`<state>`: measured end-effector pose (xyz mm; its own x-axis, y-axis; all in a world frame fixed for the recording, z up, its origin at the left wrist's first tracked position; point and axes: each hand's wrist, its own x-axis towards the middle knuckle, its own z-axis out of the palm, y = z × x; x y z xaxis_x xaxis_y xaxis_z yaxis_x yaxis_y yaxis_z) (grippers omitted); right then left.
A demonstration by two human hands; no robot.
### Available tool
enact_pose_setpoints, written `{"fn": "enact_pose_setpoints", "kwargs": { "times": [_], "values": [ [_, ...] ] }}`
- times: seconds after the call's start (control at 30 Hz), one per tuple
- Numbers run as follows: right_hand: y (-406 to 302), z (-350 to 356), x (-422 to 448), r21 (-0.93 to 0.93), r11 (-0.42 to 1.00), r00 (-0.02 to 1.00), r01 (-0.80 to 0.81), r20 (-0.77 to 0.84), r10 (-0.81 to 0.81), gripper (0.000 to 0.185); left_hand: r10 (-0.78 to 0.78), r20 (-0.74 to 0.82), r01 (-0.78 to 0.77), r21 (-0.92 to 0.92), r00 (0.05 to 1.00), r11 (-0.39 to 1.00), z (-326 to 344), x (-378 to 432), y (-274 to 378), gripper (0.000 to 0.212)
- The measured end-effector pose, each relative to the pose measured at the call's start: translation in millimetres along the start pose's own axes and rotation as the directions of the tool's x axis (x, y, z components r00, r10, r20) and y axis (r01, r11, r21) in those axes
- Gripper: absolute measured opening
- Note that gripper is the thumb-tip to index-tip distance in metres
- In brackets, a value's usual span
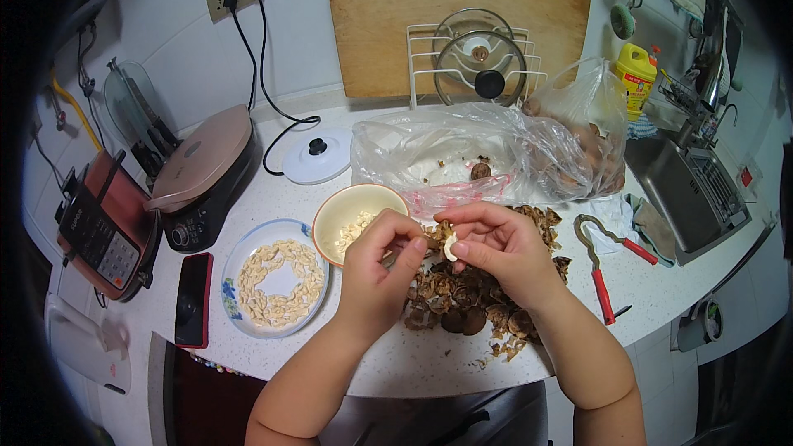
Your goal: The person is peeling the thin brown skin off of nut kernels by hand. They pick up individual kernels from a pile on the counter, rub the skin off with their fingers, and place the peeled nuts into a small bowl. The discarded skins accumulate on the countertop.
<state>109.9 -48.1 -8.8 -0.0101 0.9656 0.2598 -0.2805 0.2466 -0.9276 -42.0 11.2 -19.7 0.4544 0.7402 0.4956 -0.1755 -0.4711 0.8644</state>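
My right hand (pixel 495 248) pinches a pale peeled walnut kernel (pixel 451 248) between thumb and fingers. Close to it, the thumb and forefinger of my left hand (pixel 381 266) are pinched at a small brown walnut piece (pixel 435 240), partly hidden by the fingers. Below both hands spreads a heap of broken walnut shells (pixel 464 297). A cream bowl with an orange rim (pixel 328 210), partly behind my left hand, contains pale kernel pieces (pixel 353 229). Left of it, more pale kernels (pixel 272 310) form a ring in a blue-rimmed plate (pixel 232 254).
A clear plastic bag (pixel 396 148) with a walnut (pixel 481 170) lies behind the shells. Red-handled pliers (pixel 600 279) rest right, before a sink (pixel 687 192). A phone (pixel 193 300) and electric griddle (pixel 201 167) stand left. Pot lids (pixel 480 68) sit in a rack.
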Motion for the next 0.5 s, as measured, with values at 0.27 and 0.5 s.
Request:
{"fn": "enact_pose_setpoints", "kwargs": {
  "times": [0.27,0.5],
  "values": [
    [-1,-5,1,0.110,0.989,0.994,-0.094,0.061,0.088,0.032,0.023,0.029,-0.026,0.112,0.999,0.993,-5,1,-1,0.008],
    [3,-9,2,0.325,0.936,0.990,-0.134,0.073,0.117,0.033,-0.027,-0.076,0.034,0.092,0.997,0.995,8,1,4,0.011]
  ]
}}
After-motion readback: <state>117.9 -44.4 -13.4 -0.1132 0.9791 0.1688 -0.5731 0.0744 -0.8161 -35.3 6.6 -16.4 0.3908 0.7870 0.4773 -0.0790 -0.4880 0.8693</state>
